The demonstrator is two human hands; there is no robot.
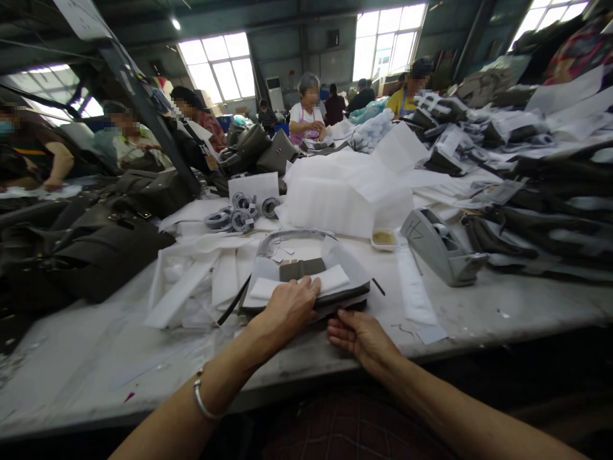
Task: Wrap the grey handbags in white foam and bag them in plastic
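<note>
Head view: a dark bag (353,293) was laid left of the tape dispenser (435,252), a white foam strip (268,289) across it. Padding was judged in hand: the strip seemed pressed from above by the left hand (290,303). The right hand (358,333) was curled at the bag's near edge; whether anything was clamped by either couldn't be told. Next, a steadied edge seemed called for.

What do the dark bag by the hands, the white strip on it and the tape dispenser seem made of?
Dark bag: perhaps leather or imitation leather; smooth, faint sheen. White strip: probably foam; matt, thick. Tape dispenser: likely plastic, its grey body smooth; metal possible.
</note>
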